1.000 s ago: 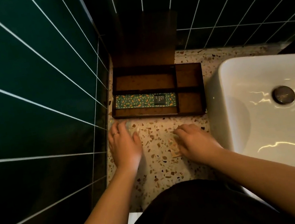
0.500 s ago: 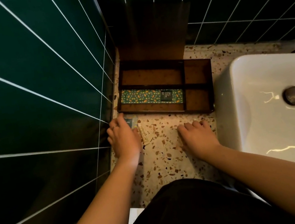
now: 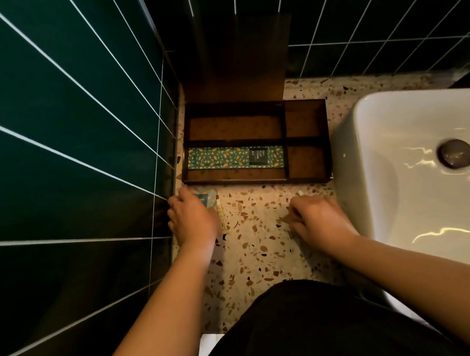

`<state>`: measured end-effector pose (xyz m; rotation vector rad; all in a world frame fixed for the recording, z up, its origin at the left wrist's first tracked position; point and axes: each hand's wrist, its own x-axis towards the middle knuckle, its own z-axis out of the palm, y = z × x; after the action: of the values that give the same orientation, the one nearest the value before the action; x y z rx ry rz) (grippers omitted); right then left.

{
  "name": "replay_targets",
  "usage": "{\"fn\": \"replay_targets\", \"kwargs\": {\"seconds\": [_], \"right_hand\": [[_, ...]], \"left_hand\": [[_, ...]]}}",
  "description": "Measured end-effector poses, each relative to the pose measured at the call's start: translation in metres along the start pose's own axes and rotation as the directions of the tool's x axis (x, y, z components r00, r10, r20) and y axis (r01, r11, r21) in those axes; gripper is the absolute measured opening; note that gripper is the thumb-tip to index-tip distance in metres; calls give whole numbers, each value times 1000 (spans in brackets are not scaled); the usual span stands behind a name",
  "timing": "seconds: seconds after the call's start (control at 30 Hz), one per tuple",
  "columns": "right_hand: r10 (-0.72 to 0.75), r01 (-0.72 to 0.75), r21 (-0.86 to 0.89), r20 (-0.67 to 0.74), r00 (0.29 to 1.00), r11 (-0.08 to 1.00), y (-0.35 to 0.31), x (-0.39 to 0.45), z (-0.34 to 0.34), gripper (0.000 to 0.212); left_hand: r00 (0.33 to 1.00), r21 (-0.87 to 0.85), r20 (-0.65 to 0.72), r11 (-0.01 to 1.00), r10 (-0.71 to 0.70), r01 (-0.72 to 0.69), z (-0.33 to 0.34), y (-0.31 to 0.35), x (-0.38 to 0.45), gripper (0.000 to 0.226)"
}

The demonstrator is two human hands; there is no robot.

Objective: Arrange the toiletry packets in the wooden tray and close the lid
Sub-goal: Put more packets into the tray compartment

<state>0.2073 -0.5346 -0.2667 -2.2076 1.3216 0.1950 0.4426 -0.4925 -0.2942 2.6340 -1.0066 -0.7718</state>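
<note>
My left hand (image 3: 193, 216) has slid forward along the speckled terrazzo counter (image 3: 260, 255) toward the green tiled side wall (image 3: 46, 132) since 1 second ago, and its fingers now curl over a small teal patterned packet (image 3: 208, 196) lying just in front of the dark wooden compartment tray (image 3: 311, 172). I judge this the pickup of the next packet, not yet lifted. My right hand (image 3: 317, 216) has edged toward the white ceramic basin (image 3: 415, 177), palm down, fingers close together and flat on the counter.

In the tray, 1 long teal leaf-print packet with a black label (image 3: 235, 159) lies in the front left compartment; the other 3 compartments look bare. The brown wooden lid (image 3: 238, 61) stands open against the back wall, so closing is still ahead.

Hidden: most of the small packet sits under my left fingers, so I cannot tell whether they pinch it or only press on it. Whatever is beneath my right palm is covered. A pale thin item (image 3: 220, 211) beside my left hand is too blurred to name.
</note>
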Motion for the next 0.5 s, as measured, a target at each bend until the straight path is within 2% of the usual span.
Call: {"fn": "replay_targets", "kwargs": {"seconds": [0.1, 0.23, 0.4, 0.5], "right_hand": [[19, -15, 80, -55, 998, 997, 0, -4, -4, 13], [52, -31, 185, -110, 993, 982, -2, -7, -10, 9], [56, -17, 243, -158, 986, 970, -6, -5, -20, 9], [53, 8, 293, -198, 979, 956, -8, -1, -29, 8]], "left_hand": [[998, 33, 58, 999, -31, 29, -1, 0, 2, 75], [997, 83, 79, 996, -15, 8, 1, -3, 0, 74], [999, 74, 43, 997, 11, -14, 2, -5, -9, 53], [998, -45, 22, 998, 55, -54, 1, -7, -14, 46]]}}
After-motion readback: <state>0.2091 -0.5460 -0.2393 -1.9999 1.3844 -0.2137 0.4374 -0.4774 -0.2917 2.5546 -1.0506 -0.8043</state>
